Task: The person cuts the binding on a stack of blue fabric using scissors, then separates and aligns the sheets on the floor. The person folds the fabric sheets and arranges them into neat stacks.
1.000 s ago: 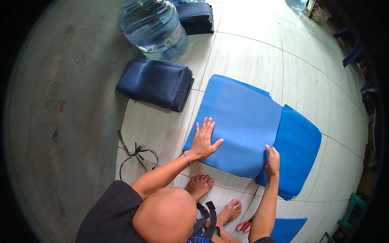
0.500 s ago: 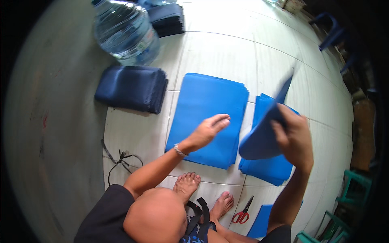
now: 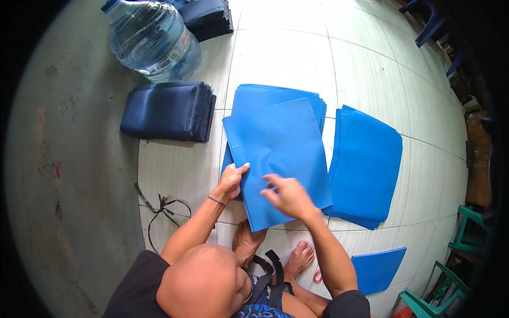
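Note:
My left hand pinches the left edge of a smooth blue sheet, its thumb on top. That sheet lies askew over a stack of blue sheets, whose far edge and left side show from under it. Over the lower middle of the held sheet is my right hand, slightly blurred, with thumb and index finger apart and nothing between them. A second stack of blue sheets lies to the right, its edges a little uneven.
On the left stand a large clear water bottle and a dark navy folded stack, with another dark stack behind. Black cord lies near the wall. Red scissor handles, a blue piece and green stools are at right.
My right hand has brought the blue sheet from the right stack leftward onto the middle stack and let go. My left hand has moved left and taken hold of its edge.

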Demonstrator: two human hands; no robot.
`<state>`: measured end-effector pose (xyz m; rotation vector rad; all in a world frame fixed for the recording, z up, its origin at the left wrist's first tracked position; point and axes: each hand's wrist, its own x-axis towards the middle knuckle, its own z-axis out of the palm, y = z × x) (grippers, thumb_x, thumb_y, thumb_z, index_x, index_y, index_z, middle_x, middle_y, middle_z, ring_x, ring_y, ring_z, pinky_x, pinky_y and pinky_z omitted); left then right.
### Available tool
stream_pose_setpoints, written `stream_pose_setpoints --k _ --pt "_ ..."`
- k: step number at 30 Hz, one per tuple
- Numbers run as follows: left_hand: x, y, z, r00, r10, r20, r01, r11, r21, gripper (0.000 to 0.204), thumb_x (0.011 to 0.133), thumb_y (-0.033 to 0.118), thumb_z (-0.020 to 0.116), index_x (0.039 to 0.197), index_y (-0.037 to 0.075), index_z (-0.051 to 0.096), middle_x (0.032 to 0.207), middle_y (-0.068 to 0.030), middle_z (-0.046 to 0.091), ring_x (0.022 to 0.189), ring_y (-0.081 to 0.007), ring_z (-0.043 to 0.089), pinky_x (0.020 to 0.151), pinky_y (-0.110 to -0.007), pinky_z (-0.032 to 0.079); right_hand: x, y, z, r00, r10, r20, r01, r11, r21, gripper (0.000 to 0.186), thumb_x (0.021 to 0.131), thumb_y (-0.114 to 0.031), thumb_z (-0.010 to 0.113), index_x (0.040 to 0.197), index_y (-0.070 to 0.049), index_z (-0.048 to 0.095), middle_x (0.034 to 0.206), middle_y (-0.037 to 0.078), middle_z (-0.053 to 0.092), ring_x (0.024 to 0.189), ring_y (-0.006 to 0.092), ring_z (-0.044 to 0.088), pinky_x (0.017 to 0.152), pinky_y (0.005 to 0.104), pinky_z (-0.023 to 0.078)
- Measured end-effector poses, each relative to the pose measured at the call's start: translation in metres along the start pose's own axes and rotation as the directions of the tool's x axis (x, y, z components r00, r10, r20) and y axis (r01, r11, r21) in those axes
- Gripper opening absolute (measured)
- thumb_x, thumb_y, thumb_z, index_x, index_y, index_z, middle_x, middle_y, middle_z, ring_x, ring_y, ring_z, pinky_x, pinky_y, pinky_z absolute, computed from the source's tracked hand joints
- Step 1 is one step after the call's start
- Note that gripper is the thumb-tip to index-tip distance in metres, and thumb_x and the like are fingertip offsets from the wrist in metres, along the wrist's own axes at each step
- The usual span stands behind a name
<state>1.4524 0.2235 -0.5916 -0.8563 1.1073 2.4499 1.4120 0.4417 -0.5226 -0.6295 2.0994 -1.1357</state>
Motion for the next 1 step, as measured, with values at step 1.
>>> stream_pose_setpoints --k 1 --pt "0.0018 0.0017 0.0049 0.998 -0.008 -0.057 0.009 1.000 0.011 0.039 0.099 0.011 0.060 0.131 -0.008 0.050 0.123 -0.0196 0.064 0.106 -0.0287 0.067 0.093 -0.046 0.057 0.0013 0.0185 -0.0123 0.989 0.108 -0.102 -0.092 0.985 0.144 0.050 0.088 -0.027 0.074 0.132 -0.010 0.058 0.108 0.019 0.073 0.097 0.0319 0.073 0.085 0.0464 0.058"
